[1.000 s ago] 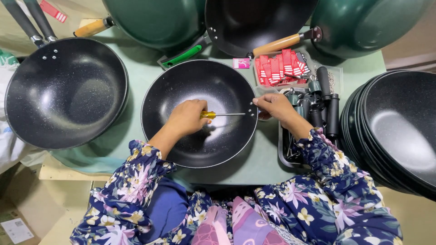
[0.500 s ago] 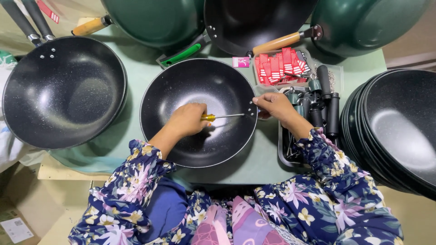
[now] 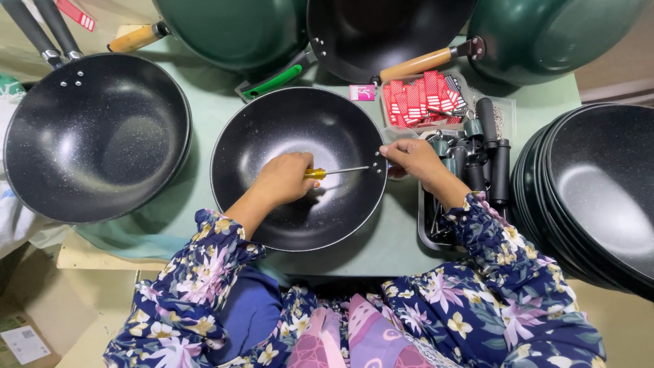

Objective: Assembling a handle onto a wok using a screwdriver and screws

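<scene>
A black speckled wok pan [image 3: 286, 129] without a handle lies on the pale green table in front of me. My left hand [image 3: 286, 178] is inside the pan, gripping a screwdriver with a yellow handle [image 3: 315, 174]; its metal shaft points right to the pan's rim. My right hand [image 3: 412, 158] pinches the rim at the shaft's tip, where two small rivet holes sit. What its fingers hold there is hidden.
A finished black wok [image 3: 95, 136] with dark handles lies at left. Green and black woks with wooden handles [image 3: 415, 65] lean at the back. A tray of black handles [image 3: 487, 157] and red tags [image 3: 415, 99] sits right of the pan. Stacked black pans [image 3: 599, 191] fill the right edge.
Almost nothing differs; both hands stay at the pan's right rim with the screwdriver, shifting only slightly.
</scene>
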